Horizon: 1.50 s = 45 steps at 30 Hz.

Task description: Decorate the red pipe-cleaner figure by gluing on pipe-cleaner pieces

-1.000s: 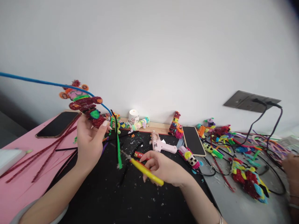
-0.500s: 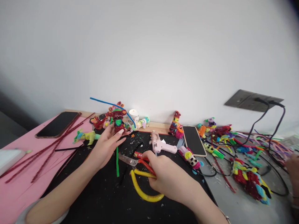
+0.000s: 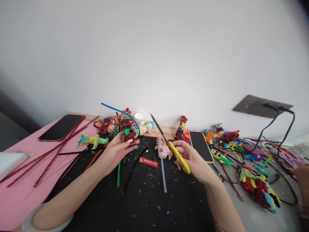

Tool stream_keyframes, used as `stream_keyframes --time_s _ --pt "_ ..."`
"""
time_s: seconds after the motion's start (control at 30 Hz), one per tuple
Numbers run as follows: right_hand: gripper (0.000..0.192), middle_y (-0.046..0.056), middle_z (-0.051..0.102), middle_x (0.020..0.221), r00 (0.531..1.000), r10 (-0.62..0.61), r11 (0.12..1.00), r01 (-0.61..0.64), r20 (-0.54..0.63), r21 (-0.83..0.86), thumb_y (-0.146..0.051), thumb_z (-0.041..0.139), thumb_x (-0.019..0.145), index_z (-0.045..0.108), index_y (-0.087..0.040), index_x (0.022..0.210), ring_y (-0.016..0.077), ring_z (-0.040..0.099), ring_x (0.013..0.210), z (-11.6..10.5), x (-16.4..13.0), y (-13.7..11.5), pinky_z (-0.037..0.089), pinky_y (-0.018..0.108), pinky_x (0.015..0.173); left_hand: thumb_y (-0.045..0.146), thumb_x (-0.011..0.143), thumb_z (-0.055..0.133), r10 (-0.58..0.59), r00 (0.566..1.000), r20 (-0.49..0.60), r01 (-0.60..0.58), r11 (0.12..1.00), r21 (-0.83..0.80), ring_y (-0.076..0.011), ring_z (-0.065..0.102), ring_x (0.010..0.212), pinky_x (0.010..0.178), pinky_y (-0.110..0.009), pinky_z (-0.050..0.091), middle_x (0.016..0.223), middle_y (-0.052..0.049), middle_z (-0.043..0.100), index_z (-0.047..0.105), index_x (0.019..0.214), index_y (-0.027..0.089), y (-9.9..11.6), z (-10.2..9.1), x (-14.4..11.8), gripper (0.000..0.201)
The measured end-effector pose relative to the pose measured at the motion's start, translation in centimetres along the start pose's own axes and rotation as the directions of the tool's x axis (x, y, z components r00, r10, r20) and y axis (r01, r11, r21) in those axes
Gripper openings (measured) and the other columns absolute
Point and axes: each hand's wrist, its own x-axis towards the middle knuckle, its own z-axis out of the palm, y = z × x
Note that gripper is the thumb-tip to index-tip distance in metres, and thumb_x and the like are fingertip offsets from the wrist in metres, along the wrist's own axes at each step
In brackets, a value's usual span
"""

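My left hand (image 3: 115, 150) holds a red pipe-cleaner figure (image 3: 126, 127) low over the far edge of the black mat (image 3: 145, 199). A blue pipe cleaner (image 3: 120, 111) arcs up from the figure. My right hand (image 3: 193, 159) grips yellow-handled scissors (image 3: 172, 146), their blades pointing up and left toward the wall. Just left of that hand a pink glue gun (image 3: 162, 149) lies with a clear glue stick (image 3: 163, 175) reaching toward me. A red lighter (image 3: 148, 162) and a green pipe cleaner (image 3: 118, 170) rest on the mat between my hands.
A phone (image 3: 60, 127) and red glitter stems (image 3: 41, 161) lie on the pink sheet at left. Another phone (image 3: 201, 145), many colourful pipe-cleaner figures (image 3: 259, 188) and black cables (image 3: 277, 151) crowd the right. Another person's hand (image 3: 303, 174) shows at the right edge.
My right hand lifted the scissors off the mat and swung the blades upward, moving right. My left hand brought the figure down from the upper left to the mat's far edge.
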Motion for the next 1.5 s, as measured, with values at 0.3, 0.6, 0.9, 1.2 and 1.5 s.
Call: stream_keyframes --time_s 0.3,0.6,0.9,1.2,1.5 --pt "0.026 -0.008 0.040 0.056 0.990 -0.031 0.974 -0.001 -0.136 -0.228 -0.033 0.066 0.070 0.042 -0.021 0.068 0.0071 0.034 0.046 1.4 1.6 3.7 0.026 0.021 0.045 0.011 0.074 0.057 -0.130 0.979 0.154 0.138 0.990 -0.039 -0.0137 0.057 0.073 0.070 -0.028 0.047 0.082 0.002 0.059 0.050 0.094 0.025 -0.9 0.8 -0.7 0.025" --pt "0.018 -0.004 0.048 0.067 0.965 -0.253 0.680 0.124 -0.073 -0.723 -0.021 0.055 0.075 0.037 -0.022 0.074 0.0129 0.039 0.059 2.0 0.9 3.5 0.030 0.024 0.053 0.038 0.091 0.051 -0.092 0.980 0.176 0.088 0.996 0.034 -0.0132 0.057 0.080 0.070 -0.027 0.046 0.103 -0.002 0.061 0.048 0.103 0.026 -1.4 0.7 -0.8 0.017" --pt "0.018 -0.003 0.049 0.062 0.962 -0.274 0.543 0.157 0.002 -0.825 -0.026 0.056 0.077 0.042 -0.021 0.067 0.0133 0.041 0.058 2.3 0.8 3.6 0.028 0.025 0.055 0.037 0.081 0.066 0.006 0.998 0.061 -0.015 0.988 0.153 -0.0175 0.065 0.089 0.082 -0.034 0.055 0.111 -0.002 0.062 0.050 0.120 0.028 -2.6 0.5 -0.3 0.043" --pt "0.015 -0.001 0.057 0.069 0.963 -0.269 0.559 0.165 0.011 -0.813 -0.024 0.063 0.070 0.049 -0.020 0.071 0.0143 0.046 0.063 2.3 0.8 4.2 0.031 0.025 0.059 0.038 0.072 0.075 -0.011 1.000 0.019 0.008 0.987 0.158 -0.0278 0.060 0.110 0.077 -0.034 0.058 0.127 -0.010 0.059 0.052 0.114 0.020 -2.6 0.8 -0.5 0.052" --pt "0.019 -0.002 0.054 0.066 0.960 -0.280 0.540 0.163 0.006 -0.826 -0.027 0.063 0.071 0.046 -0.020 0.068 0.0139 0.044 0.061 2.2 1.0 4.4 0.029 0.024 0.057 0.038 0.069 0.076 -0.021 0.999 0.043 0.011 0.976 0.218 -0.0255 0.064 0.100 0.075 -0.033 0.057 0.123 -0.010 0.062 0.052 0.116 0.019 -2.5 1.0 -0.6 0.056"
